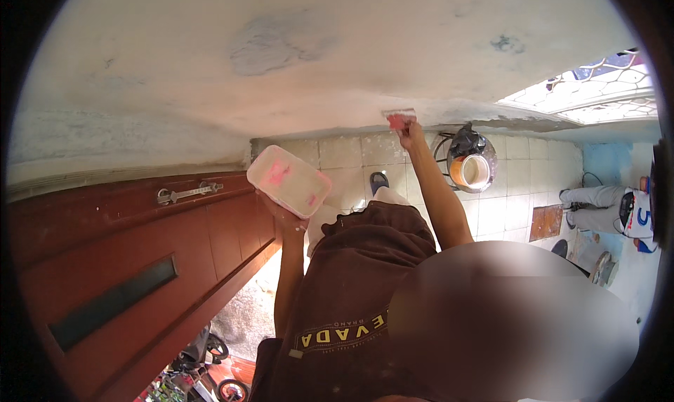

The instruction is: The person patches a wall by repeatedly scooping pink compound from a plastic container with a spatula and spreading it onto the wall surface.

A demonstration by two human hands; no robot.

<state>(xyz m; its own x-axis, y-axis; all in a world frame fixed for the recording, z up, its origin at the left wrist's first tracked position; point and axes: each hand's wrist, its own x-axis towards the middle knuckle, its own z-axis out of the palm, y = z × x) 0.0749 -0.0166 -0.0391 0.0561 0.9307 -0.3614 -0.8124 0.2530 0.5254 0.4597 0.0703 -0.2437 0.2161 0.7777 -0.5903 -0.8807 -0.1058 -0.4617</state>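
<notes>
My left hand [289, 218] is closed on a rectangular plastic tub [291, 183], supporting it from beneath and at its near edge. The tub is pale with a pinkish rim, and bright pink smears show on it. My right hand [407, 133] grips a red putty scraper [399, 119], stretched out to the low part of the wall [330, 86]. The scraper's wide pale blade is at the wall surface; whether it touches I cannot tell. Grey rough patches [270, 44] mark the cream wall, and a faint pinkish area spreads left of the scraper.
A reddish-brown door [175, 240] with a metal latch [189, 193] stands at left. On the tiled floor [344, 153], right of my arm, sit an orange-white bucket [472, 172] and a black plastic bag [466, 142]. Another person [611, 209] is at far right, near a white window grille [597, 86].
</notes>
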